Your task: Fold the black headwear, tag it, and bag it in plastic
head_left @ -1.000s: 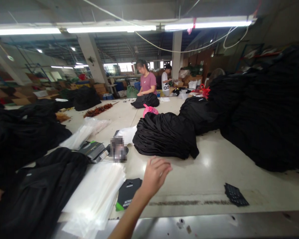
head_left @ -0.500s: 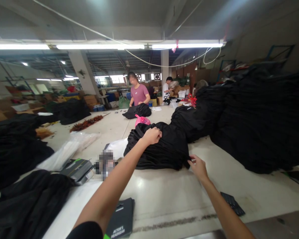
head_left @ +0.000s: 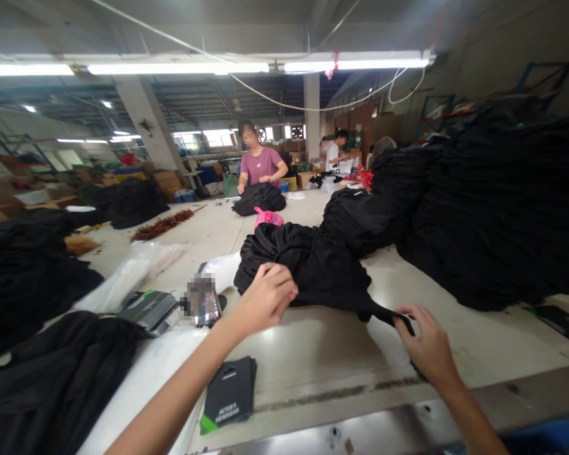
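Note:
A loose heap of black cloth (head_left: 303, 268) lies on the pale work table (head_left: 322, 354) in front of me. My right hand (head_left: 429, 344) pinches a stretched corner of that cloth, drawing it out to the right. My left hand (head_left: 265, 297) closes on the heap's near edge. Left of that hand lies a pixelated, blurred object (head_left: 201, 300) that I cannot identify. Below it, a black printed card (head_left: 230, 392) with a green corner lies on the white sheets.
A tall black garment heap (head_left: 493, 208) runs along the right, with a pink bag (head_left: 268, 218) behind my heap. Clear plastic bags (head_left: 123, 278) and more black cloth (head_left: 52, 392) lie left. A person in a pink shirt (head_left: 260, 164) works across the table beside another black pile (head_left: 258, 199).
My left hand has come back toward me and down to the heap's near edge. My right hand has moved right, pulling a corner of the black cloth out taut.

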Available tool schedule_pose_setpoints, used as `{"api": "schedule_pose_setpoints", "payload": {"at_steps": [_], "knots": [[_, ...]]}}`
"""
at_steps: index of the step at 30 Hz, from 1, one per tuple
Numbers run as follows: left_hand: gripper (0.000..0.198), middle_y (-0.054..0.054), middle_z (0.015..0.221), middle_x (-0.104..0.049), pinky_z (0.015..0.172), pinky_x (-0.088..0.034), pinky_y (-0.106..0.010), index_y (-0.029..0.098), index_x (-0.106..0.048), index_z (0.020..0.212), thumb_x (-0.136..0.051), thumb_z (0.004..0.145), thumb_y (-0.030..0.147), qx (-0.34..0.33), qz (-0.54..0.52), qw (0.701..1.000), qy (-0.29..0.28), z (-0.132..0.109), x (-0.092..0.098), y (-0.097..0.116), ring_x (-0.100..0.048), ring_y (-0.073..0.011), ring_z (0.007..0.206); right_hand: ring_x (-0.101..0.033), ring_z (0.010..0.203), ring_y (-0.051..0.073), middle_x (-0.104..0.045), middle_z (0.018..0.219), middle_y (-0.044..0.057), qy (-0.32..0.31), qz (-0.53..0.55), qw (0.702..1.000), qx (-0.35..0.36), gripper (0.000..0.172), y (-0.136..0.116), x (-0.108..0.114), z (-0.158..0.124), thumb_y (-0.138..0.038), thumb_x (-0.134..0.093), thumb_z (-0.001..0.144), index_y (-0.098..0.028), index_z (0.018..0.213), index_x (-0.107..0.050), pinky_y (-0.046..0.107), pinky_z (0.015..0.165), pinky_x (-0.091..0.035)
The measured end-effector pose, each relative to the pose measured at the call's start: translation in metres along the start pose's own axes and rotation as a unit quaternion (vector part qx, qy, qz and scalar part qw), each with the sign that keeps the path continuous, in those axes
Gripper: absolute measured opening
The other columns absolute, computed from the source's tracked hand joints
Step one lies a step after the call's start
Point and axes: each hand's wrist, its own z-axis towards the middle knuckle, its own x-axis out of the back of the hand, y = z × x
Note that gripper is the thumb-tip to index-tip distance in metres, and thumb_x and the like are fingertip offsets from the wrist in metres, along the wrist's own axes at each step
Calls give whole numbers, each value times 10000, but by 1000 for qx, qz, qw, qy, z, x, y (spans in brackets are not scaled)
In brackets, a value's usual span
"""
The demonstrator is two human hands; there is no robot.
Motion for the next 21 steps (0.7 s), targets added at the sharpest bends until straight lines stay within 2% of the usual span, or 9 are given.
{"api": "schedule_pose_setpoints", "payload": {"at_steps": [2,5,7,9,12,15,18,20,21], "knots": [[192,-52,980,-671,1069,-388,-432,218,-654,992,-474,991,150,36,-24,998,40,-54,-9,44,-608,-211,1020,-649,1017,214,-689,1042,62,-2,1,1000,20,130,-19,21,-26,-319,-528,968,-231,987,-622,330,921,-478],[167,-57,1001,-684,1055,-445,-399,222,-611,1045,-520,956,114,101,-77,986,105,-126,-41,105,-649,-207,1030,-672,1001,202,-704,1056,48,-11,-23,999,30,157,-40,39,-53,-309,-507,992,-249,1052,-639,309,920,-486],[144,-68,1024,-700,1006,-503,-365,227,-597,1063,-501,987,150,178,-114,969,132,-159,-66,133,-675,-208,1031,-687,1000,210,-720,1070,44,-41,-40,998,11,201,-43,36,-58,-347,-510,996,-255,1116,-642,318,927,-497],[145,-69,1037,-717,897,-560,-316,237,-594,1102,-468,1032,229,271,-134,944,129,-174,-90,145,-704,-203,998,-697,1035,219,-730,1120,42,-112,-63,991,-28,247,-36,21,-51,-359,-495,1001,-253,1187,-617,325,920,-511],[223,-54,938,-739,721,-578,-278,222,-605,1122,-399,1074,291,380,-94,918,63,-167,-116,132,-741,-199,840,-693,1067,254,-724,1164,75,-237,-147,958,-73,285,-21,-15,-28,-260,-478,991,-219,1250,-591,356,887,-521],[296,-100,988,-757,722,-580,-302,165,-621,1196,-358,1063,192,401,-29,916,6,-140,-131,100,-756,-226,859,-671,1056,343,-695,1160,196,-275,-210,936,-69,315,-27,-45,-11,-111,-525,910,-117,1204,-640,428,855,-508],[541,-120,1480,-582,1006,-543,-409,266,-544,1439,-425,967,29,297,-19,954,-31,-124,-143,76,-631,-268,1290,-560,1234,401,-594,1349,250,-260,-226,939,-22,390,-61,-54,-27,-97,-492,926,-108,1295,-618,511,963,-448],[707,-69,1653,-378,1115,-469,-507,372,-503,1492,-449,910,-26,207,-13,975,-77,-125,-152,73,-475,-303,1455,-505,1306,341,-567,1434,146,-293,-158,939,84,383,-89,-54,-59,-227,-540,972,-221,1352,-585,491,1045,-407],[727,-68,1673,-337,1123,-455,-544,379,-504,1496,-454,898,-31,182,-7,978,-99,-129,-156,75,-442,-325,1478,-515,1295,300,-582,1425,96,-334,-94,925,154,405,-100,-54,-80,-318,-600,962,-271,1362,-566,456,1055,-408]]}}
